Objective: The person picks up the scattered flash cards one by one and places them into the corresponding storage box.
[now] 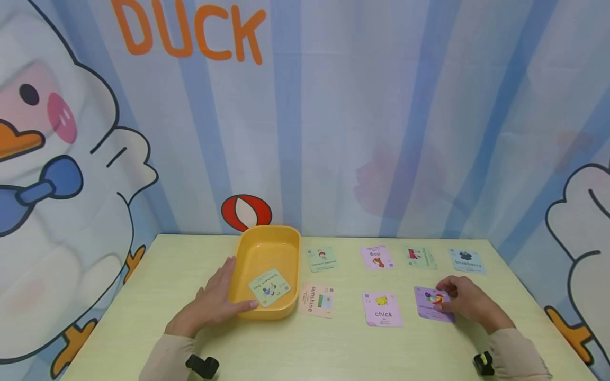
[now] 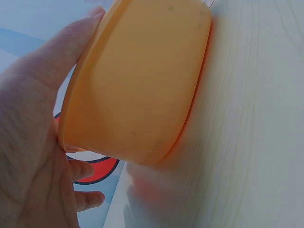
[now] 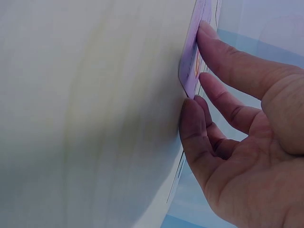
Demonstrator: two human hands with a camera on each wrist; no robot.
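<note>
My left hand [image 1: 212,299] rests along the left side of a yellow plastic tray [image 1: 294,254], fingers fairly straight and its thumb at the near-left rim. In the left wrist view the thumb lies by the rim of the tray [image 2: 137,80]. A green "Teachers' Day" card [image 1: 269,287] lies inside, tilted. At the right, my right hand [image 1: 469,301] holds the right edge of a purple picture card [image 1: 425,306], whose word is partly covered. In the right wrist view, thumb and fingertips are at the edges of this card [image 3: 190,69], close to the tabletop.
Several cards lie on the pale table [image 1: 333,354]: sunshine [image 1: 326,301], chick [image 1: 382,312], lantern festival [image 1: 321,259], an upside-down dog card [image 1: 376,257], another green card [image 1: 421,257] and blueberry [image 1: 467,261]. A duck-print curtain [image 1: 333,132] hangs behind the table's far edge.
</note>
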